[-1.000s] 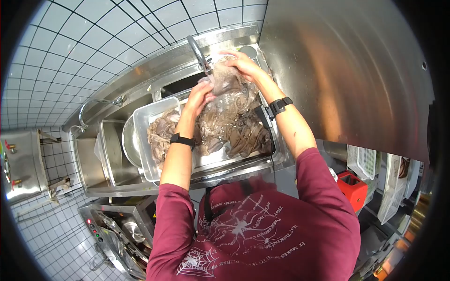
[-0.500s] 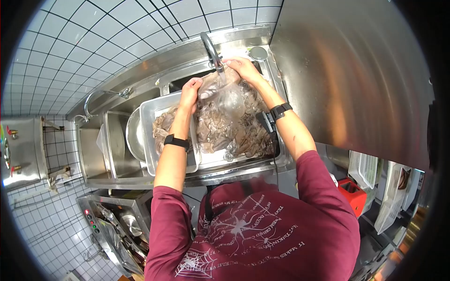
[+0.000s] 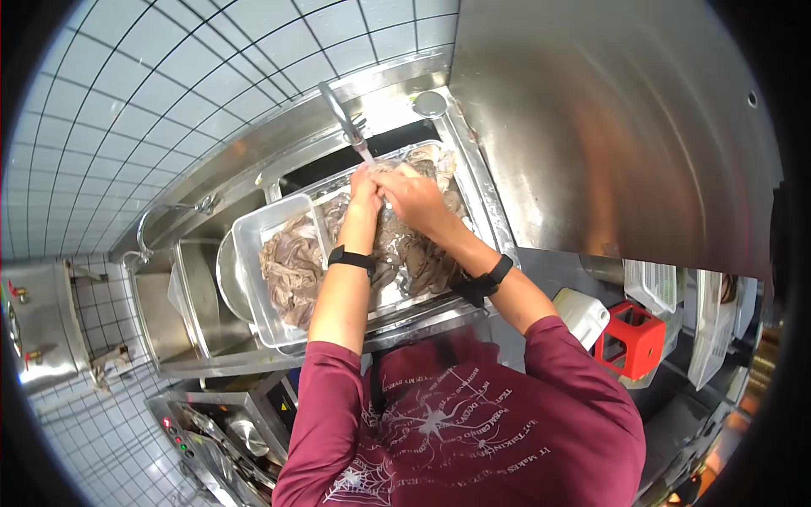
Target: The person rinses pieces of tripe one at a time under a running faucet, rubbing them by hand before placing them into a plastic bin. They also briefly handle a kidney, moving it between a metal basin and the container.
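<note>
Water runs from the faucet [image 3: 346, 122] onto my two hands, which meet just below its spout. My left hand [image 3: 365, 186] is closed around a brownish, soft piece [image 3: 384, 167] whose outline is partly hidden. Against it, my right hand [image 3: 411, 196] is closed too, fingers bent onto the same piece. Beneath both hands lies a tray of wet grey-brown pieces [image 3: 410, 258]. More such pieces [image 3: 291, 270] fill part of a translucent plastic bin [image 3: 247, 241] left of my left forearm.
A metal bowl [image 3: 230, 275] sits left of the bin, beside further sink basins [image 3: 207, 296]. A steel panel [image 3: 608, 127] rises on the right. A red stool [image 3: 632, 338] and a white container [image 3: 581, 317] stand below it.
My hands have come together from a spread hold, the right one moving down and left. The stretched piece is now bunched between them. The view has shifted.
</note>
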A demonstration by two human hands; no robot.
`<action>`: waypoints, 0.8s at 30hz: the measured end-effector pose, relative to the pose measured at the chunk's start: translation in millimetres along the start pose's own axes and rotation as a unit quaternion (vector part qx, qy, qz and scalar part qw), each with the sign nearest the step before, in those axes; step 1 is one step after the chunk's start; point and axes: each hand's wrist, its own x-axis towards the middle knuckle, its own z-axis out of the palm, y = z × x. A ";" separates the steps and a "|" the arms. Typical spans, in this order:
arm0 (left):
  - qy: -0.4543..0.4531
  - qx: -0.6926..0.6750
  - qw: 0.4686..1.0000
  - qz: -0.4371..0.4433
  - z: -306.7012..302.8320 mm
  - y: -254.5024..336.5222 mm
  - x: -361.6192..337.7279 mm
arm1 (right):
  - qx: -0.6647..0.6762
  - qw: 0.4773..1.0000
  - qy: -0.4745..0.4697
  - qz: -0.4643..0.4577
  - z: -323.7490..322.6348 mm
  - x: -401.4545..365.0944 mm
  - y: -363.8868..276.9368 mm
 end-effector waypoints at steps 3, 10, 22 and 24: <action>-0.045 -0.124 0.991 -0.007 -14.3 -7.2 11.1 | -0.036 0.998 0.011 -0.057 -4.4 -11.2 -4.4; -0.133 0.121 0.962 0.207 22.6 33.1 -94.8 | -0.047 0.993 0.035 -0.103 1.2 -18.9 -28.0; -0.314 -0.296 0.896 0.107 46.4 44.3 -53.1 | -0.010 0.995 0.101 0.000 45.3 28.2 -53.9; -0.312 -0.286 0.898 0.119 46.6 40.7 -53.5 | -0.028 0.995 0.091 -0.018 51.3 31.9 -51.0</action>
